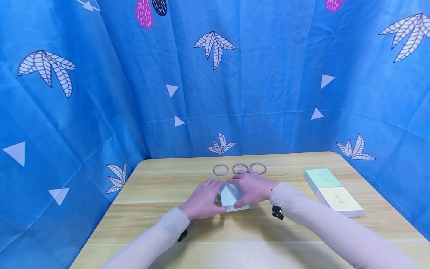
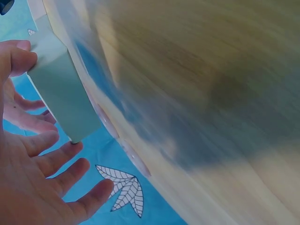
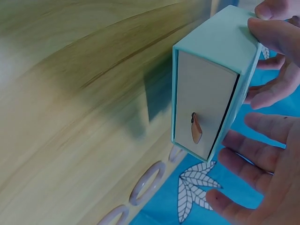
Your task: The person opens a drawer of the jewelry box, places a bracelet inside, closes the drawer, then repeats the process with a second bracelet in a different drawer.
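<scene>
A small pale green drawer-style box (image 1: 231, 197) is between both hands at the middle of the table. In the right wrist view, its whitish drawer front (image 3: 204, 98) carries a tan pull tab (image 3: 196, 129). My left hand (image 1: 205, 198) holds the box from the left, thumb on the near edge and fingertips at the far corner. From the right, my right hand (image 1: 251, 186) grips it, with the thumb on the near side and fingers reaching over the far side. Whether the box touches the table is hard to tell.
Three pale lilac rings, a left ring (image 1: 220, 170), a middle ring (image 1: 240, 168) and a right ring (image 1: 258, 168), lie behind the hands. At right, a mint box (image 1: 321, 178) adjoins a cream box (image 1: 339, 198). A blue patterned curtain (image 1: 268, 93) surrounds the wooden table (image 1: 141, 213).
</scene>
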The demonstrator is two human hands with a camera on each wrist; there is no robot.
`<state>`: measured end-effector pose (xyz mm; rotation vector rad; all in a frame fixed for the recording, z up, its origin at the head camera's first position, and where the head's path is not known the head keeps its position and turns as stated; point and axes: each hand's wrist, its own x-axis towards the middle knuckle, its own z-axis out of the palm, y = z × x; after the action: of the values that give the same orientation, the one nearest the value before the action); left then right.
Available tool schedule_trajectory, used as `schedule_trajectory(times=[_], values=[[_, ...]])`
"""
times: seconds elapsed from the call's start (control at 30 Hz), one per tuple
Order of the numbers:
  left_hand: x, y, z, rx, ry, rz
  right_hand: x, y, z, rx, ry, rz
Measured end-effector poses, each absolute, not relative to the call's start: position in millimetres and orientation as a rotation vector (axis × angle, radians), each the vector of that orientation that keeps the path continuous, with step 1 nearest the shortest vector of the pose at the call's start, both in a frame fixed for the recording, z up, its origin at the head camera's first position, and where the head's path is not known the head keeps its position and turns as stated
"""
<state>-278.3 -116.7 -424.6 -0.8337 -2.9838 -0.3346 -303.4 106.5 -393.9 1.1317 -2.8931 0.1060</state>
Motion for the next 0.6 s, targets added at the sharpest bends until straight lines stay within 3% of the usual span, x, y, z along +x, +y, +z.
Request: schedule_trajectory(times=[0.6], values=[[-274.6,-137.5,-423.8,-0.814,-2.991,-0.349,-305.9,86.4,-405.4,1.182,-2.847,0.084]])
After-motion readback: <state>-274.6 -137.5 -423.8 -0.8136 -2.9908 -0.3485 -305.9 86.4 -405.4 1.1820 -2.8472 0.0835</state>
